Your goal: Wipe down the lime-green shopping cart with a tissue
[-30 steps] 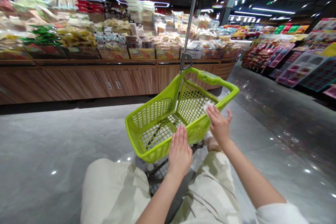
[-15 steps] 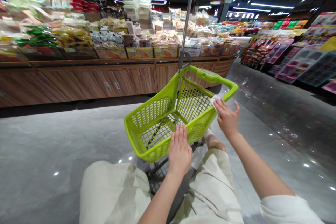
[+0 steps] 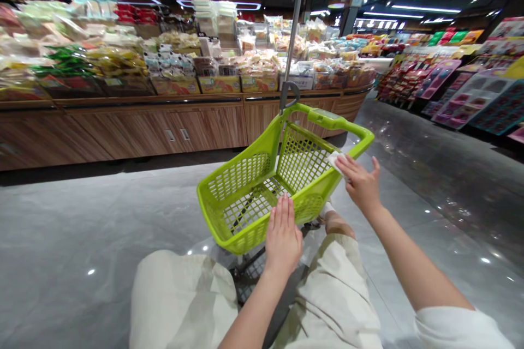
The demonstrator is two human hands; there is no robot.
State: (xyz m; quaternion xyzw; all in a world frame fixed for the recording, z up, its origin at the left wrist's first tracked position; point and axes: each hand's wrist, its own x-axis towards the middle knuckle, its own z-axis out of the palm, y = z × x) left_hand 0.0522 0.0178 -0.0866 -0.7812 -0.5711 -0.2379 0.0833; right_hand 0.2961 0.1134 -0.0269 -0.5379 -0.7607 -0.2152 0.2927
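A lime-green shopping cart basket [image 3: 233, 174] with perforated walls stands in front of my knees. My left hand [image 3: 284, 237] rests over its near rim, fingers stretched out side by side, with nothing held. At the right, my right hand [image 3: 362, 182] presses a white wipe [image 3: 336, 160] against the rim close to the handle [image 3: 360, 139]. The thumb is raised away from the other fingers. Part of the wipe is hidden under those fingers. No goods are visible inside the basket.
A grey pole [image 3: 295, 27] rises from the cart's far corner. Behind it runs a wooden display counter [image 3: 196, 131] heaped with packaged food. More shelves of packets [image 3: 442, 87] stand at the right. Glossy grey floor [image 3: 102, 223] surrounds the cart. My knees flank its base.
My right hand and the wipe have shifted very slightly right and down along the rim. My left hand keeps its place on the rim. The whole view has moved a little.
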